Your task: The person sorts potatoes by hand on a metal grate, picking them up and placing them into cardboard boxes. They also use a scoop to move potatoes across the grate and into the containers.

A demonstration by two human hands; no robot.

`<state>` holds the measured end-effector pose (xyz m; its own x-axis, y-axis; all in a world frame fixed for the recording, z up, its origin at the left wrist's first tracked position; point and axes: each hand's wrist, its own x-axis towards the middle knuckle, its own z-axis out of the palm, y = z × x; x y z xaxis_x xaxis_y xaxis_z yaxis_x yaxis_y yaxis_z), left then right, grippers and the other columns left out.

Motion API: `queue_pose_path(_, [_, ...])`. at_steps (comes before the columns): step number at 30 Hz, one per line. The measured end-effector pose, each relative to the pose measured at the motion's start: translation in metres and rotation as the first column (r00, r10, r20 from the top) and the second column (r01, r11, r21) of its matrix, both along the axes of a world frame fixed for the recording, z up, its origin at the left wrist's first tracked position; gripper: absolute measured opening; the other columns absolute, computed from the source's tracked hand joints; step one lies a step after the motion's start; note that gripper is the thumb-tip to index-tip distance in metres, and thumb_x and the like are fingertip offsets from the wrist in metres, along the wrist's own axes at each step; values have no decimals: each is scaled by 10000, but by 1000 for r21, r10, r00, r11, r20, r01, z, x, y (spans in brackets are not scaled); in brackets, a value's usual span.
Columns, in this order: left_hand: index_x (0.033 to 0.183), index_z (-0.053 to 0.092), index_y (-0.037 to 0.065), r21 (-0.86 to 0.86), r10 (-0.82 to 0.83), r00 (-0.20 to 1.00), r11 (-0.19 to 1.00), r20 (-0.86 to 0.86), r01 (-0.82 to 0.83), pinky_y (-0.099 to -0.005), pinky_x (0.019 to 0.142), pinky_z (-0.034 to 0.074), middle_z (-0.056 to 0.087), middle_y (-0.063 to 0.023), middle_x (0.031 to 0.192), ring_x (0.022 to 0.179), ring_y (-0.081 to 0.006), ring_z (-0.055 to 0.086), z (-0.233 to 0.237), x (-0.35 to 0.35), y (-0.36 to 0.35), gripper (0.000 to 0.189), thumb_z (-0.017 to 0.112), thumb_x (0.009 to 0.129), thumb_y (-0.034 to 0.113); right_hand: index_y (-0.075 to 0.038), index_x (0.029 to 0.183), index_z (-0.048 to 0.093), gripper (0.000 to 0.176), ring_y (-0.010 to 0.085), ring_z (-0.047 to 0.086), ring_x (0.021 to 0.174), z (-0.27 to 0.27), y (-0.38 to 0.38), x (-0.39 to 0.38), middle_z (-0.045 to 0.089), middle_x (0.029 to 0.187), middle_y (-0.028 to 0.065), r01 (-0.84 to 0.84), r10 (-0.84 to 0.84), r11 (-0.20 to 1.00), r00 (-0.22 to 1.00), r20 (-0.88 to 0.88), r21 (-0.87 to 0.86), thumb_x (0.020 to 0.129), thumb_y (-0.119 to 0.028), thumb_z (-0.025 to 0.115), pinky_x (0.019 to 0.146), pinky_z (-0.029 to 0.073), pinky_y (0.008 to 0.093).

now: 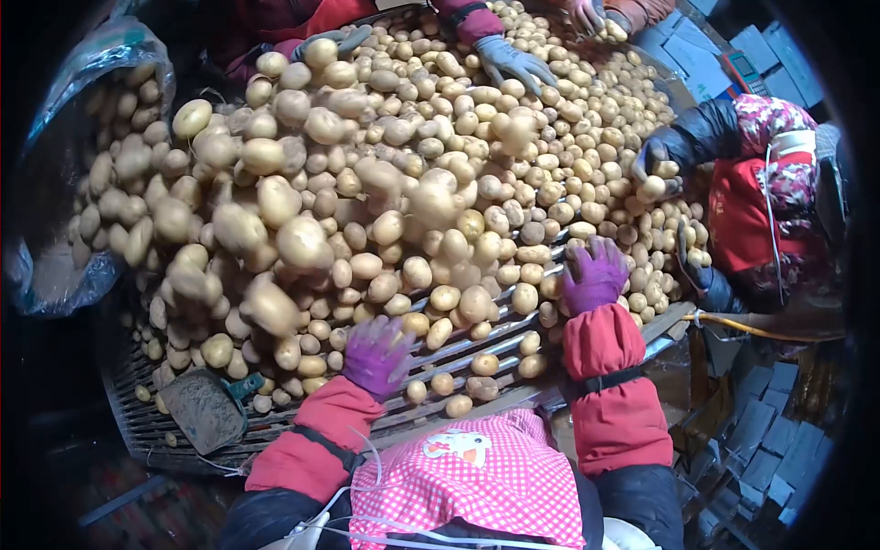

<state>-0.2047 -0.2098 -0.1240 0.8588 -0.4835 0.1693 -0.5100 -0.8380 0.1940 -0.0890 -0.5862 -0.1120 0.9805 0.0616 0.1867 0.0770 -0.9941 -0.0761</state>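
Note:
Potatoes (367,266) lie heaped over a slatted metal rack (431,367), and several at the left are blurred, seemingly tumbling. My left hand (378,356), in a purple glove, is over the slats at the near edge of the heap, fingers spread and slightly blurred, with potatoes beside it. Farther right, my right hand (594,275), also purple-gloved, rests with its fingers apart against potatoes at the rack's right part. Neither hand grips a potato.
A dusty scoop (203,411) with a green handle lies on the slats at the left. Clear plastic sacking (101,55) frames potatoes at the upper left. Co-workers' gloved hands (515,64) reach in from the top and right. A yellow hose (761,330) runs at the right.

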Motion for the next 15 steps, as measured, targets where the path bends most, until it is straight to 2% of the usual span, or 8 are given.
queue_pose_path(2, [1232,618,168,-14,-108,994,994,-7,108,-573,1007,386,512,-81,1373,1270,-340,449,-1,1,-9,438,663,818,304,-182,1095,678,404,336,575,1109,5,37,20,661,1123,78,-232,196,954,962,191,191,696,-188,742,948,431,489])
queue_pose_path(4, [1270,611,140,-47,-187,982,981,-5,186,-565,987,398,537,-109,1332,1247,-338,468,1,2,-20,454,663,842,283,-147,1050,655,368,323,543,1192,16,87,40,645,1114,84,-369,337,914,922,194,167,715,-290,708,1020,370,481])
queue_pose_path(5, [1339,572,130,-46,-270,963,962,-17,269,-533,1016,401,507,-105,1386,1282,-325,458,-38,-7,-18,486,632,869,239,-156,1099,640,414,309,520,1227,23,105,52,630,1171,97,-260,262,965,961,-85,34,761,-390,684,1039,350,491])
queue_pose_path(7, [1367,547,113,-194,-322,923,939,-211,284,-482,1010,436,498,-111,1403,1262,-309,493,-28,-2,-19,509,616,871,203,-164,1150,624,468,296,485,1273,27,125,72,600,1244,113,-190,176,982,915,-363,-1,792,-464,654,1066,321,500])
queue_pose_path(10, [1325,583,122,-182,-69,817,982,-573,-45,-453,902,493,564,-103,1312,1132,-297,582,19,14,-34,506,625,834,241,-204,1202,603,491,278,457,1311,22,123,77,576,1299,99,-200,185,980,925,-333,-12,798,-477,656,1092,295,507])
queue_pose_path(11, [1305,598,126,-47,-234,967,972,-98,231,-450,895,490,579,-96,1289,1129,-289,582,-19,-3,-21,495,628,830,263,-218,1209,600,492,276,458,1312,21,120,76,579,1298,90,-220,185,975,897,-400,-42,799,-485,656,1098,286,508])
queue_pose_path(13, [1276,620,149,-7,-233,972,973,-21,232,-463,893,475,575,-74,1325,1150,-279,572,-8,4,-28,475,632,826,302,-247,1223,595,496,273,462,1314,27,120,91,586,1294,72,-262,184,961,847,-499,-89,800,-500,657,1111,268,510])
queue_pose_path(15, [1282,620,160,-20,-245,969,969,17,245,-471,893,467,564,-61,1357,1162,-284,565,-14,1,-26,477,631,828,307,-246,1239,602,683,262,522,1246,31,119,89,617,1236,37,-306,217,943,866,-450,-135,640,-539,749,1063,343,481])
